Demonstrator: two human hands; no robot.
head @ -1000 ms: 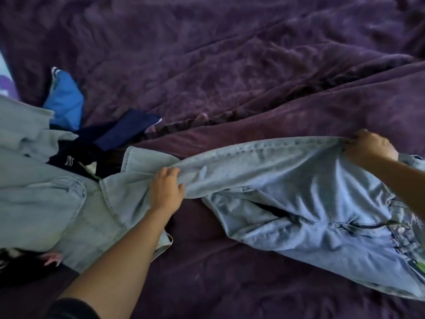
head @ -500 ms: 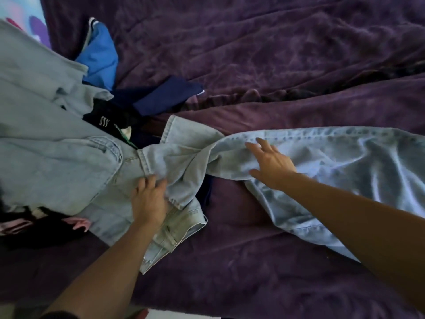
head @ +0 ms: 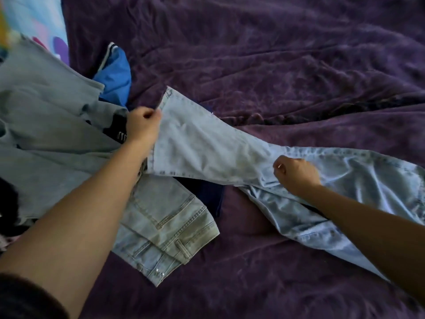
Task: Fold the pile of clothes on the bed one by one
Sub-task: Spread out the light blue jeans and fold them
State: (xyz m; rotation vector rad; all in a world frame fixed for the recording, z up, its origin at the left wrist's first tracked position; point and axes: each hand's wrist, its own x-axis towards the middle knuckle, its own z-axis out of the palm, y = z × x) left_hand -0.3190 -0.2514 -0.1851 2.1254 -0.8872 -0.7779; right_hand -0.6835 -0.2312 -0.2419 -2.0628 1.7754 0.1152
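Observation:
A pair of light blue jeans [head: 358, 180] stretches across the purple bed from centre to right edge. One leg [head: 200, 148] is lifted and spread out flat toward the pile. My left hand [head: 143, 125] grips the hem edge of that leg at its left side. My right hand [head: 295, 174] pinches the denim where the leg narrows, fingers curled into the cloth. The clothes pile [head: 53, 139] lies at the left, with pale denim on top, a blue garment [head: 115, 79] behind it and a black garment [head: 117, 130] partly hidden under my left hand.
A second folded-over piece of jeans with pockets and a waistband [head: 167, 233] lies under my left forearm. A dark navy cloth [head: 207, 194] shows beneath it. The rumpled purple blanket [head: 276, 65] covers the bed. A colourful pillow [head: 34, 21] sits at top left.
My left hand has moved up from the denim near the pile and taken the leg's hem. The leg has been lifted and spread flat. My right hand went from lying flat to pinching the cloth.

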